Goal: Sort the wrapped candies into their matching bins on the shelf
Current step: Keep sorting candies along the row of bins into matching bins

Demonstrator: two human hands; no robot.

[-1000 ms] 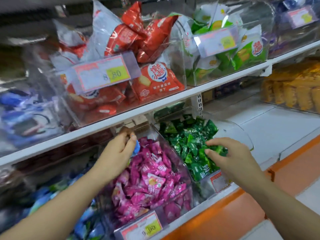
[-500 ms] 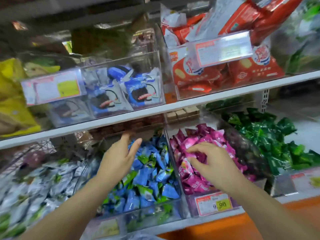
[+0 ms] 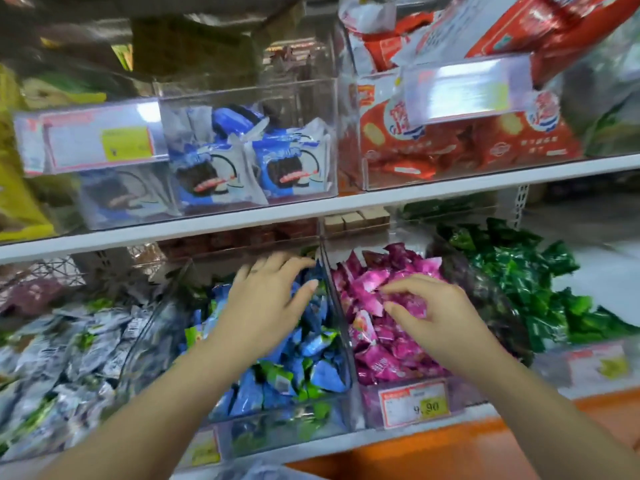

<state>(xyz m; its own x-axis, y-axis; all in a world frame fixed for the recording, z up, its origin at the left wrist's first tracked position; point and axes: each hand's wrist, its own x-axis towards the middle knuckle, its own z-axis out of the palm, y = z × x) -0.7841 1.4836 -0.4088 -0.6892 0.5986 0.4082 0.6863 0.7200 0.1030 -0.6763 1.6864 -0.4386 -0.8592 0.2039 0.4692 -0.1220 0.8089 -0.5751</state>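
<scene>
- The shelf (image 3: pixel 242 220): my view has swung left along it. The green candies (image 3: pixel 512 278) have slid to the right of the frame, and the blue bin (image 3: pixel 277 427) and pink bin (image 3: pixel 464 393) now fill the lower middle.
- My left hand (image 3: pixel 266 306): a second ago it pinched a blue piece above the pink pile. Now it is spread flat and loose over the blue candies (image 3: pixel 311 372), holding nothing I can see. I judge that stray is back home.
- My right hand (image 3: pixel 433 317): it has left the green heap and curls over the pink candies (image 3: pixel 381 365), finger and thumb near one. I cannot tell if it grips yet.
- For the sorting: one misfit done, and the pink bin is likely next.
</scene>
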